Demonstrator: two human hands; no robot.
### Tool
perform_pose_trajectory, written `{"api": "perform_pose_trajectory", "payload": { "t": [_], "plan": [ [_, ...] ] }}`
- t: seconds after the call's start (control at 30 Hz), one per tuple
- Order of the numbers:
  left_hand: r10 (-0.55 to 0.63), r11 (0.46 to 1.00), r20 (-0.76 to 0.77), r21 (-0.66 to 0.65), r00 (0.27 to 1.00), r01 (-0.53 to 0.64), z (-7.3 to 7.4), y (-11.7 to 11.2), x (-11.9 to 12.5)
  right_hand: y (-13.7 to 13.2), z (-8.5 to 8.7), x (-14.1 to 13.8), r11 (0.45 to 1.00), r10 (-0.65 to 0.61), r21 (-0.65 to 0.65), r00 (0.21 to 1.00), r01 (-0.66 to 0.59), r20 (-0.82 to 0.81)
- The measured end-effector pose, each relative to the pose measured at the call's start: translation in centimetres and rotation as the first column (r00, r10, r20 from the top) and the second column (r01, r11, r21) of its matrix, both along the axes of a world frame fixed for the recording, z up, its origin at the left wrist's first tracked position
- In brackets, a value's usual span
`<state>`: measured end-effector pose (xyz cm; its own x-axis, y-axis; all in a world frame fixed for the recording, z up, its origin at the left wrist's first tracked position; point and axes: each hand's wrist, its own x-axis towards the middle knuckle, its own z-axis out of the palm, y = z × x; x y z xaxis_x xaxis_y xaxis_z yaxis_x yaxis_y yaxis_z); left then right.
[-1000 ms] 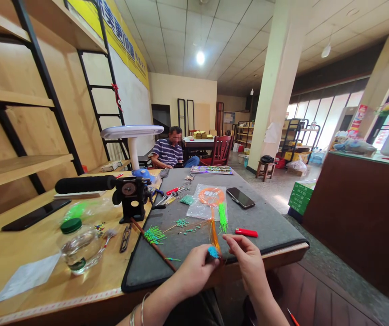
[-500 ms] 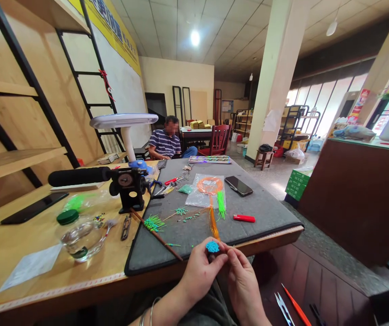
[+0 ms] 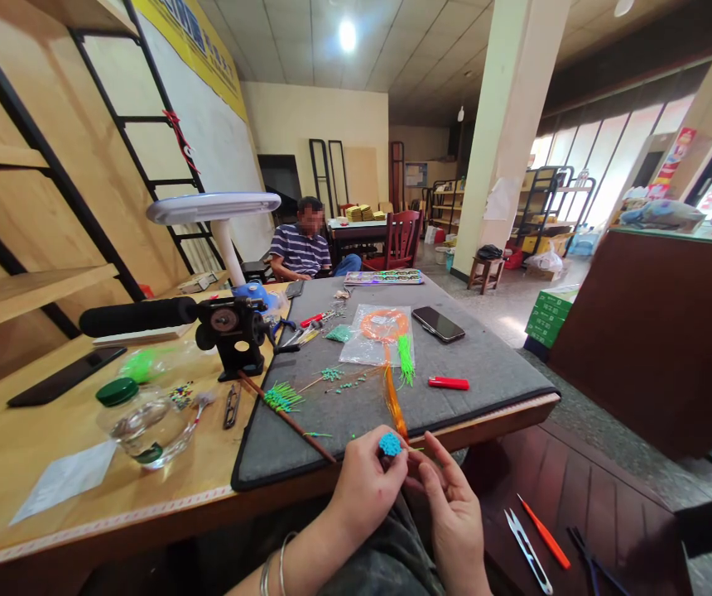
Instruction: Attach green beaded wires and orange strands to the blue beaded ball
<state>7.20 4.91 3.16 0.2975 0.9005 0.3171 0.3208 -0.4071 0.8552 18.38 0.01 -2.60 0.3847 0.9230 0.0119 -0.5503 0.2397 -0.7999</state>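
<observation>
My left hand point(image 3: 365, 484) is closed on a small blue bead cluster point(image 3: 389, 444), held up at the near edge of the grey mat point(image 3: 493, 364). My right hand point(image 3: 452, 509) meets it from the right, fingers pinched just below the cluster on something too thin to make out. Orange strands point(image 3: 394, 401) trail from a plastic bag point(image 3: 376, 338) toward my hands. A brown stick with green tufts point(image 3: 281, 401) lies on the mat to the left.
A black clamp tool with a foam handle point(image 3: 232, 331), a glass jar point(image 3: 145, 426), a red lighter point(image 3: 449, 383), a phone point(image 3: 438, 324) and a white lamp point(image 3: 213, 209) stand about. Snips and an orange tool point(image 3: 533, 546) lie on the bench. A person sits at the table's far end point(image 3: 303, 252).
My view has tipped downward. My right hand has come in from apart to touch the left, and both hands hold the blue cluster a little nearer my body.
</observation>
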Motion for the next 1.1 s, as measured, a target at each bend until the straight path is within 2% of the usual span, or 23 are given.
{"api": "perform_pose_trajectory", "payload": {
  "t": [0.4, 0.7, 0.93, 1.1],
  "plan": [
    [0.025, 0.995, -0.079, 0.093, 0.997, -0.017, 0.01, -0.15, 0.06, -0.01, -0.28, -0.07, 1.0, -0.019, 0.004, 0.999, 0.019, 0.032],
    [0.03, 0.996, -0.119, 0.092, 0.992, -0.019, 0.49, -0.25, 0.08, -0.11, -0.1, 0.02, 0.999, -0.029, -0.028, 0.999, 0.03, 0.043],
    [0.027, 0.995, -0.146, 0.095, 0.989, -0.013, 0.23, -0.22, 0.1, -0.1, 0.64, -0.12, 0.999, -0.031, -0.043, 0.999, 0.031, 0.011],
    [0.031, 0.994, -0.159, 0.111, 0.987, -0.013, 0.31, -0.27, 0.13, -0.06, 0.38, -0.1, 0.998, -0.033, -0.046, 0.999, 0.033, 0.013]
  ]
}}
